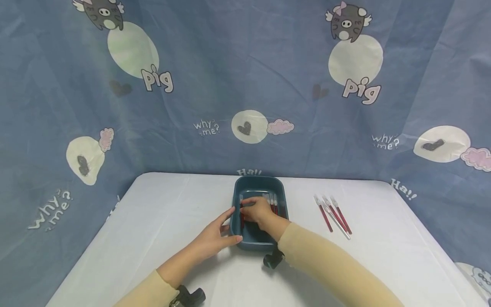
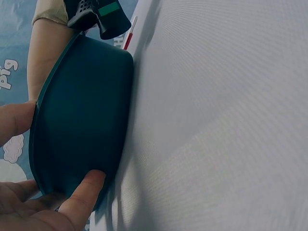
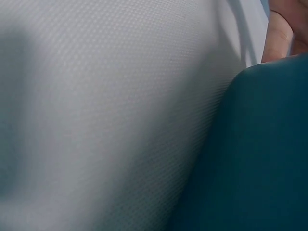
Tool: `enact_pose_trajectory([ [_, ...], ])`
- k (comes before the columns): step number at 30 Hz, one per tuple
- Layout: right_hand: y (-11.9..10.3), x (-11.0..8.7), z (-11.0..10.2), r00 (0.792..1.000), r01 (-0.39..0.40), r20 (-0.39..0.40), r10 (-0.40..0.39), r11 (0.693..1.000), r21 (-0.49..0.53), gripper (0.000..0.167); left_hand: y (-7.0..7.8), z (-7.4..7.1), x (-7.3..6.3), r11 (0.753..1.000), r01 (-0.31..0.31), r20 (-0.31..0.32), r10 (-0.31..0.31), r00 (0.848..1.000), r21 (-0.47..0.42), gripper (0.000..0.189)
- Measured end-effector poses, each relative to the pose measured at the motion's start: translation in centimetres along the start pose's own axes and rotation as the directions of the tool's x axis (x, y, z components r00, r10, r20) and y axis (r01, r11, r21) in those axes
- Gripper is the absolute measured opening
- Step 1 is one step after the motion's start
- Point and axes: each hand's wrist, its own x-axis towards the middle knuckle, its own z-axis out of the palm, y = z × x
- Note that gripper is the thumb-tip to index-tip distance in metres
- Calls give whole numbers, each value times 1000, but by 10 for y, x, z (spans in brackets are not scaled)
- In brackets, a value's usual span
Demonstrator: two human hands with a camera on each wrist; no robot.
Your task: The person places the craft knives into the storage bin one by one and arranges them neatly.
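A dark teal tray [image 1: 252, 246] stands on the white table, longer from front to back than across. My right hand [image 1: 258, 212] reaches inside it and pinches a slim red pen-like tool with a clear cap [image 1: 242, 221] along the left wall; part of that tool is hidden by the fingers. Several similar red capped tools [image 1: 275, 206] lie in the tray's right half, partly behind the hand. From the left, my left hand [image 1: 213, 238] touches the tray's side with extended, spread fingers. In the left wrist view its fingers [image 2: 85, 196] rest against the outer wall [image 2: 84, 110].
Right of the tray, several capped tools lie in a loose group on the tabletop: red ones [image 1: 325, 216] and a silver one [image 1: 339, 222]. A blue printed cloth [image 1: 199, 85] hangs behind the table [image 1: 168, 204]. Black wrist-camera mounts [image 1: 273, 259] sit below both wrists.
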Motion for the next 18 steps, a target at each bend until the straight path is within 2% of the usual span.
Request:
enact_pose_trajectory([
  [9,1,3,0,999,-33,-8,34,996,86,30,-1,0,1,1000,-2,11,2,1000,-9,90],
  [18,0,3,0,999,-38,4,37,997,74,30,1,0,0,1000,-7,4,7,1000,-8,90],
])
